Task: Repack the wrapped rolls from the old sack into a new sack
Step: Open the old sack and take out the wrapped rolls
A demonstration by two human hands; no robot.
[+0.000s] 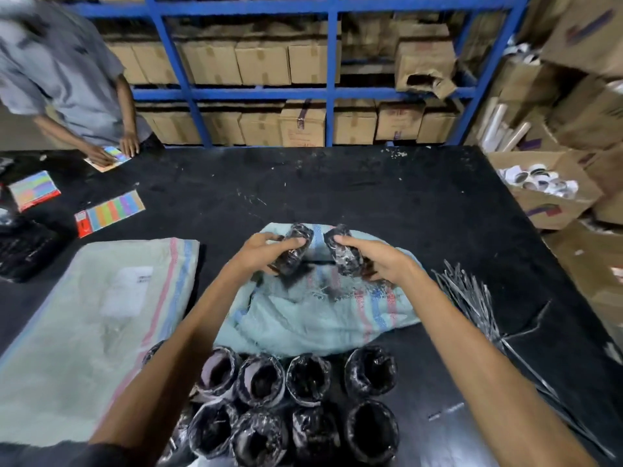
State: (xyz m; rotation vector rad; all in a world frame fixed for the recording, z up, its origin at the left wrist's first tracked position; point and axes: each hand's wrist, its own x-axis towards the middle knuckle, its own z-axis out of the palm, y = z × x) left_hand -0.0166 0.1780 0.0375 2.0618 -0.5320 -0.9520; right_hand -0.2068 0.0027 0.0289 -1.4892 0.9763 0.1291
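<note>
Gripping a black roll wrapped in shiny clear plastic in my left hand, I held a second wrapped roll in my right hand. The fingers of each hand were curled tight round its roll, with the thumb laid over the top. The two rolls were side by side, close but apart, above the crumpled pale blue-green woven sack with red and blue stripes.

That sack lay on the black table straight ahead of me. Just beside its near edge, two rows of upright wrapped rolls stood on the table, packed against one another, hollow ends up. To my left lay the flat pale green woven sack, with pink and blue stripes along its edge. A bundle of thin grey strips lay to my right.

At the far left corner another person rested both hands on a coloured card, and more striped colour cards lay near.
</note>
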